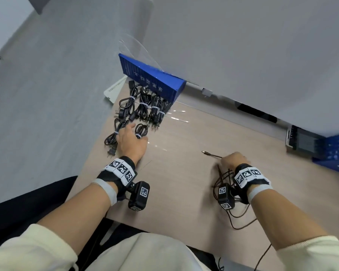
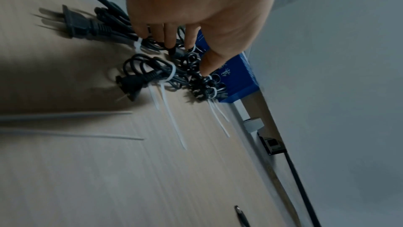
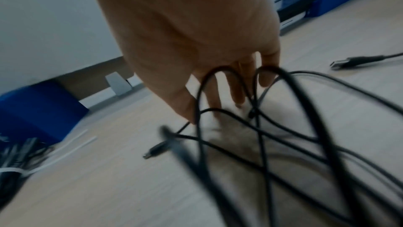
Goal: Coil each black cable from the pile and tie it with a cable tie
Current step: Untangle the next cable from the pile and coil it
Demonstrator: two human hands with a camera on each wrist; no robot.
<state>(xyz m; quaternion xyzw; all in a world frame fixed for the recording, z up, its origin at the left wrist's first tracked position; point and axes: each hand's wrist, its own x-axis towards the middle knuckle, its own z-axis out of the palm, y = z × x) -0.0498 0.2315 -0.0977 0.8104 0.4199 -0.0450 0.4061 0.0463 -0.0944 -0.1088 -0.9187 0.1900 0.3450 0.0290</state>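
Observation:
Several coiled black cables (image 1: 143, 108) tied with white cable ties lie at the desk's far left, beside a blue box (image 1: 155, 79). My left hand (image 1: 133, 139) hovers over the nearest bundles (image 2: 150, 74) with its fingers (image 2: 170, 41) straight, touching them. Loose clear cable ties (image 1: 179, 119) lie just right of the bundles. My right hand (image 1: 233, 159) grips loops of a thin black cable (image 1: 223, 184); in the right wrist view the loops (image 3: 283, 127) hang round its fingers (image 3: 237, 93). One plug end (image 1: 205, 152) points left on the desk.
The wooden desk (image 1: 184, 182) ends close on the left and near sides. A grey partition (image 1: 243, 55) stands behind. Another blue box (image 1: 335, 153) and a black device (image 1: 305, 141) sit at the far right. A second cable end (image 3: 348, 62) lies beyond my right hand.

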